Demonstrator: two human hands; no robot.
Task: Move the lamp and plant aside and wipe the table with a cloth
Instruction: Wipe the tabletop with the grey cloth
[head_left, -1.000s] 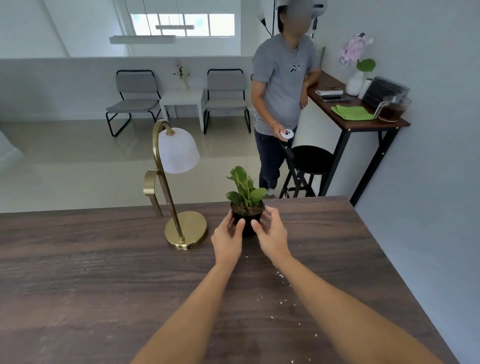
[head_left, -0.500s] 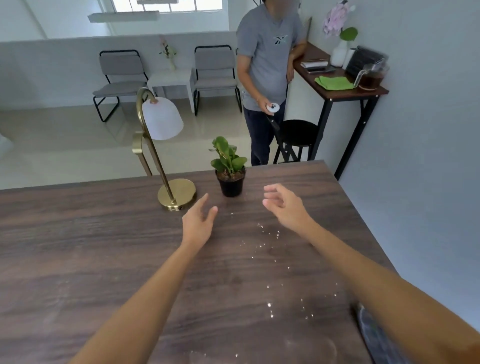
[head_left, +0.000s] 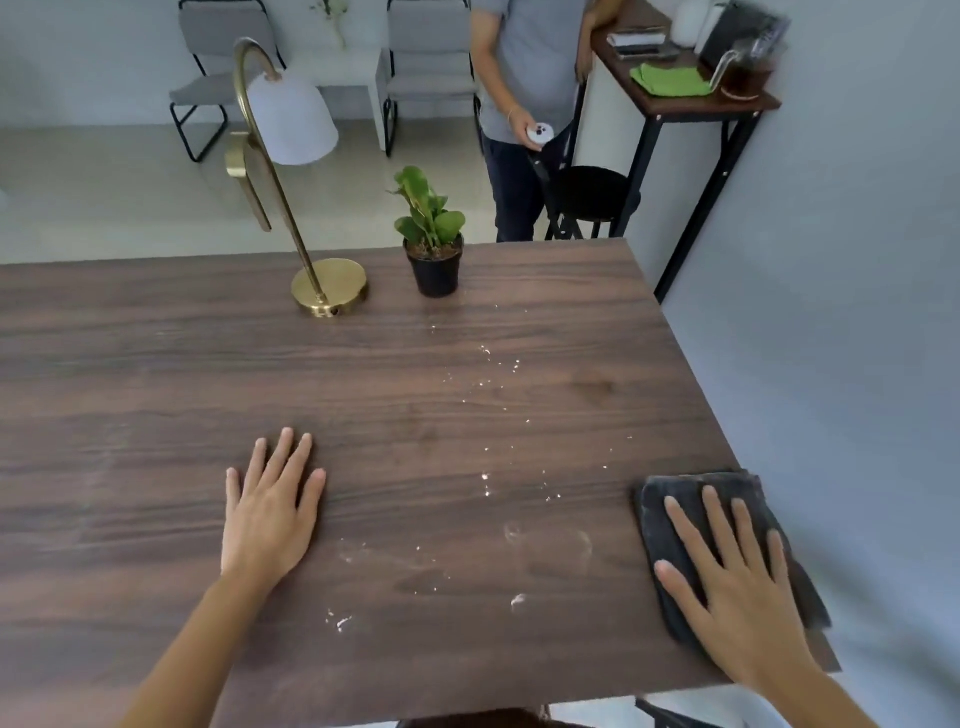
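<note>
A brass lamp (head_left: 328, 287) with a white shade and a small green plant in a black pot (head_left: 434, 270) stand side by side at the far edge of the dark wooden table (head_left: 156, 374). White crumbs and smears (head_left: 488, 483) dot the table's middle and right. A dark grey folded cloth (head_left: 670, 514) lies at the near right corner. My right hand (head_left: 737, 587) rests flat on the cloth, fingers spread. Palm down, my left hand (head_left: 272, 509) lies flat on the bare wood, well short of the lamp.
A person in a grey shirt (head_left: 530, 78) stands beyond the far edge beside a black stool (head_left: 592, 192). A tall side table (head_left: 691, 104) with a green cloth and a jug stands by the right wall. Two chairs (head_left: 431, 67) are behind.
Both hands let go of the plant pot and drew back toward me. The right hand came down onto the grey cloth; the left settled flat on the table.
</note>
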